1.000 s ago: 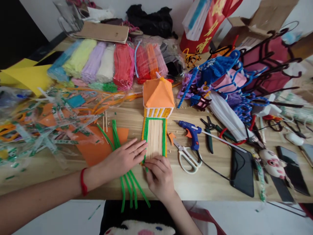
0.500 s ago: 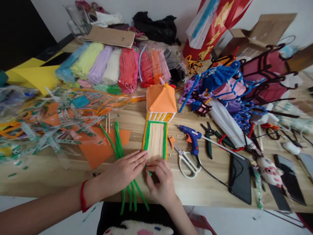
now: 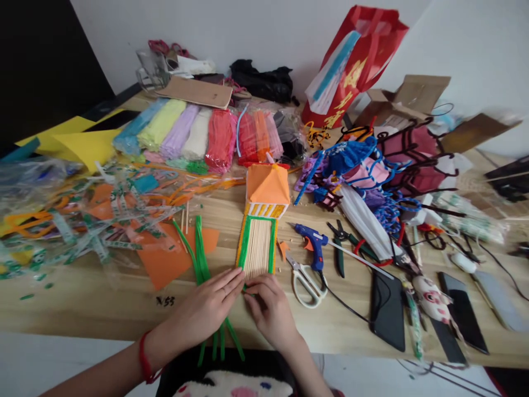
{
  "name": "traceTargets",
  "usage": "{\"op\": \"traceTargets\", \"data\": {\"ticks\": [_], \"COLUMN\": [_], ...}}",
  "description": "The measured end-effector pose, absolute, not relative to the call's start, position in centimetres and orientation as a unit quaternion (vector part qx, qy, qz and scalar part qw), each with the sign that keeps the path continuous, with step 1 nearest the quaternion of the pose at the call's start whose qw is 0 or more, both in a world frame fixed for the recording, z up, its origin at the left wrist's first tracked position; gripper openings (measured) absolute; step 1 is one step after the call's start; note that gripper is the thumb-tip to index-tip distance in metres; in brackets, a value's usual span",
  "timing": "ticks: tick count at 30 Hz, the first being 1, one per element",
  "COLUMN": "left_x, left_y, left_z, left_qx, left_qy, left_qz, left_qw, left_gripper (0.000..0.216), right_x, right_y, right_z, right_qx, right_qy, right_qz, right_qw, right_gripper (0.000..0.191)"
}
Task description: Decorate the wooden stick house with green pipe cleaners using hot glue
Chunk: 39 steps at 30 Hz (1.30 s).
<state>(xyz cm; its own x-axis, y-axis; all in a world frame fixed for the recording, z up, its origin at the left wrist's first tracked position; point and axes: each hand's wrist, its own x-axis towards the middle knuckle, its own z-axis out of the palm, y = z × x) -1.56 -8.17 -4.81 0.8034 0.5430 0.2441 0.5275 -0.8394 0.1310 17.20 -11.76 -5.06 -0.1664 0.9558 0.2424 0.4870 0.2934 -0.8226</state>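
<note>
A small model house (image 3: 268, 190) has an orange roof and white-and-yellow striped walls. In front of it lies a base of thin wooden sticks (image 3: 259, 248), edged with green and orange-yellow pipe cleaners. My left hand (image 3: 210, 303) lies with fingers stretched out together, their tips on the base's near left corner. My right hand (image 3: 268, 311) is closed in a pinch at the near edge, where a bit of green pipe cleaner shows by its fingertips; the rest is hidden. Loose green pipe cleaners (image 3: 200, 256) pass under my left hand and over the table edge.
Right of the base lie white-handled scissors (image 3: 309, 286), a blue glue gun (image 3: 314, 240) and green-handled pliers (image 3: 339, 256). A black phone (image 3: 387, 311) is farther right. Orange sheet (image 3: 161, 262) and plastic scraps (image 3: 119, 220) cover the left. Bagged pipe cleaners (image 3: 194, 132) line the back.
My view has tilted up and turned slightly, showing more of the wall and red bag. Both hands stay at the base's near end, with little visible finger movement.
</note>
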Motion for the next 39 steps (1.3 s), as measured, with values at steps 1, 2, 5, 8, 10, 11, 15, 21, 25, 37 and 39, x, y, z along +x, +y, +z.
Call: {"op": "traceTargets", "data": {"ticks": [1,2,5,8,10,11,15,21,25,37,39], "left_x": [-1.5,-1.3,-0.8,-0.4,-0.2,-0.1,-0.1,-0.1,-0.1,-1.0,-1.1], "left_y": [-8.3,-8.5,-8.5,-8.2,-8.0,-7.9,-8.1,-8.3,-8.0,-7.0,-6.9], "left_z": [-4.9,-4.9,-4.5,-4.1,-4.0,-4.0,-4.5,-4.4,-4.0,-3.0,-3.1], "left_qx": [0.947,0.946,0.948,0.947,0.942,0.938,0.928,0.924,0.920,0.921,0.920], "left_qy": [0.283,0.283,0.278,0.291,0.305,0.310,0.323,0.318,0.321,0.304,0.304], "left_qz": [0.149,0.159,0.154,0.136,0.141,0.149,0.179,0.197,0.206,0.203,0.203], "left_qw": [0.024,0.020,0.003,0.005,0.021,0.030,0.050,0.076,0.090,0.135,0.142], "left_gripper": [0.040,0.038,0.034,0.032,0.032,0.032,0.030,0.028,0.024,0.024,0.024], "right_x": [17.2,17.3,17.3,17.2,17.2,17.2,18.6,24.2,26.0,26.0,26.6], "right_y": [-11.8,-11.8,-11.7,-11.6,-11.5,-11.5,-11.5,-9.1,-6.2,-4.4,-4.9], "right_z": [-5.1,-5.2,-5.1,-4.6,-4.0,-3.7,-3.1,-4.3,-5.3,-4.5,-4.2], "right_qx": [-0.514,-0.514,-0.514,-0.522,-0.526,-0.526,-0.549,-0.803,-0.906,-0.923,-0.912], "right_qy": [-0.702,-0.702,-0.703,-0.705,-0.707,-0.709,-0.690,-0.483,-0.393,-0.345,-0.342], "right_qz": [0.299,0.298,0.293,0.273,0.262,0.260,0.226,-0.069,-0.022,0.072,0.082], "right_qw": [0.393,0.394,0.395,0.395,0.393,0.391,0.414,0.341,0.155,0.155,0.212], "right_gripper": [0.015,0.015,0.013,0.010,0.010,0.009,0.009,0.039,0.065,0.052,0.047]}}
